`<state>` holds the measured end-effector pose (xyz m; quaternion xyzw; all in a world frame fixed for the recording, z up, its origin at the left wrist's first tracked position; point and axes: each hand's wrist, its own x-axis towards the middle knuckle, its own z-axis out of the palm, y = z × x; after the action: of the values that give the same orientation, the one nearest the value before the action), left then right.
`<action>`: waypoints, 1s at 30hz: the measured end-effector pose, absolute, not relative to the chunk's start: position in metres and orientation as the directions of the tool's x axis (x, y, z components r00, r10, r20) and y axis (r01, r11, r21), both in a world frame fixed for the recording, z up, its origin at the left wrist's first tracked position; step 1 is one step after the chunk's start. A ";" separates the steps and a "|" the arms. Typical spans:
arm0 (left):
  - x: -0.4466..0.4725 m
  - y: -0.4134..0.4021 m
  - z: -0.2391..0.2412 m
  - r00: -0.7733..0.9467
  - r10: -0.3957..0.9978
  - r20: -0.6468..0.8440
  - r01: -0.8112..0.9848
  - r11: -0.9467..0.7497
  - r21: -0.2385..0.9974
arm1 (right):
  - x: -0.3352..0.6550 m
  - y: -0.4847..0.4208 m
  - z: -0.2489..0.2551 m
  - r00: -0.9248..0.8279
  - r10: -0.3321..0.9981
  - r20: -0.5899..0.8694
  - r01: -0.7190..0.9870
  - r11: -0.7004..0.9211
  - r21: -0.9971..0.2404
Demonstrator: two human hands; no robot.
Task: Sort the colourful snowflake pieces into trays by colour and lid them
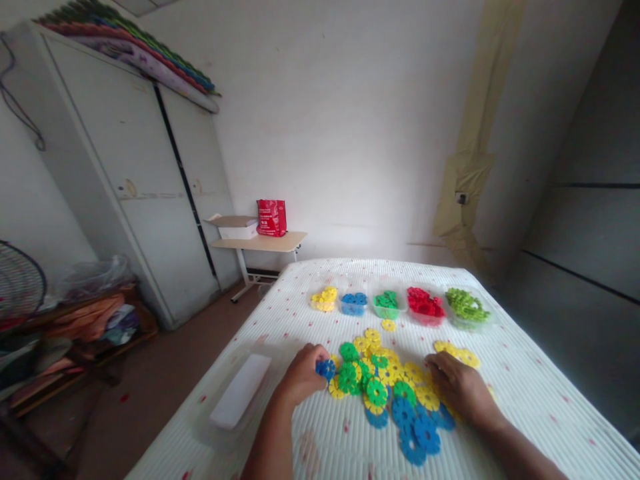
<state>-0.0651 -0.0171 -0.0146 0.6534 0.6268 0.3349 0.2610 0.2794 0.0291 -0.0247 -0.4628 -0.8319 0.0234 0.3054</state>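
Your left hand (306, 375) grips blue notched discs (326, 369) at the disc pile's (391, 372) left edge. Your right hand (463, 387), fingers curled, is at the pile's right edge; its grip I cannot tell. Five plastic tubs (389, 314) stand beyond the pile.

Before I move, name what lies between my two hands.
A loose pile of yellow, green and blue discs lies between the left hand and the right hand, as the head view shows.

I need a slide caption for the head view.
Left hand holding blue notched plastic discs, right hand at a multicoloured disc pile, five clear plastic containers beyond.
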 end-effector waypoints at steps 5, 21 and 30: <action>-0.062 -0.014 -0.014 -0.066 0.991 0.117 0.534 -0.064 0.843 | 0.279 0.029 -0.026 -0.402 0.776 0.486 0.762 0.578 -0.292; 0.014 -0.015 -0.004 0.079 0.913 0.399 0.617 -0.359 0.700 | 0.275 0.026 -0.022 -0.412 0.779 0.472 0.773 0.573 -0.271; 0.034 -0.018 -0.011 0.172 0.872 0.459 0.658 -0.448 0.606 | 0.241 0.006 -0.006 -0.304 0.841 0.447 0.618 0.531 -0.580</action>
<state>0.0342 -0.0184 -0.0111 0.7533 0.5076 0.3956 0.1355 0.2405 0.0056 -0.0056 -0.4600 -0.7931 0.1511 0.3694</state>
